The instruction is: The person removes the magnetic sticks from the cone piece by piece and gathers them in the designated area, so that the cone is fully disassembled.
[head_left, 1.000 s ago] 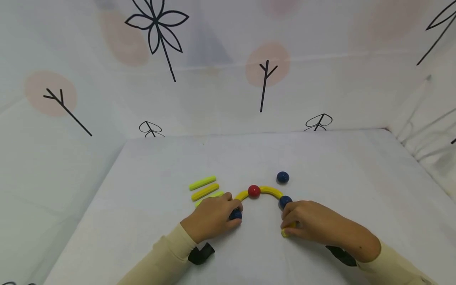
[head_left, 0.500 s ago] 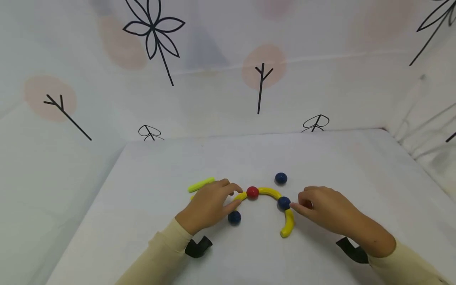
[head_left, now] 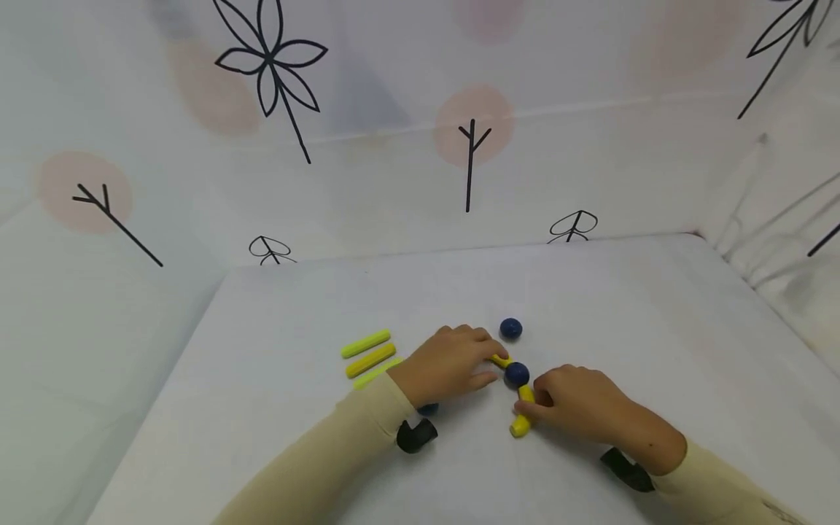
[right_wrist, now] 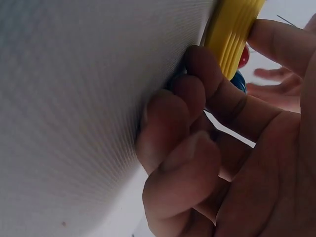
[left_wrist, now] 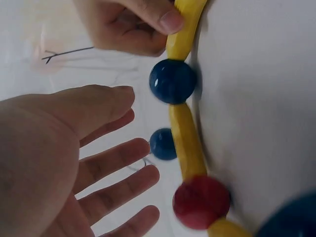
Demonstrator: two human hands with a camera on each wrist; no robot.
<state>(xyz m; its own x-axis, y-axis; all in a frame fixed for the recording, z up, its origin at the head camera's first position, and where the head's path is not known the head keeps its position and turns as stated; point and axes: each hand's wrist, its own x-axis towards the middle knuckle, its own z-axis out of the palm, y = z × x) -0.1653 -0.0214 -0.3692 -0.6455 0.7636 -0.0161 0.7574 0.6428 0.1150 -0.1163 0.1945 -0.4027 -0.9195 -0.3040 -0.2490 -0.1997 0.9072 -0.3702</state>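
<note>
My right hand pinches a yellow curved magnetic stick between thumb and fingertip, and the right wrist view shows its ridged side. That stick's far end meets a blue ball. From this ball a second yellow curved stick runs to a red ball, hidden behind my left hand in the head view. My left hand hovers over the chain with its fingers spread, holding nothing in the left wrist view. Another blue ball shows partly beneath the left wrist.
Several straight yellow and lime sticks, among them a yellow one, lie side by side to the left. A loose blue ball sits behind the chain. The white table meets a patterned cloth backdrop.
My left hand has moved right, from the chain's left side to over its middle. My right hand let go of the yellow curved stick, lifted away, then came back and pinched it again.
</note>
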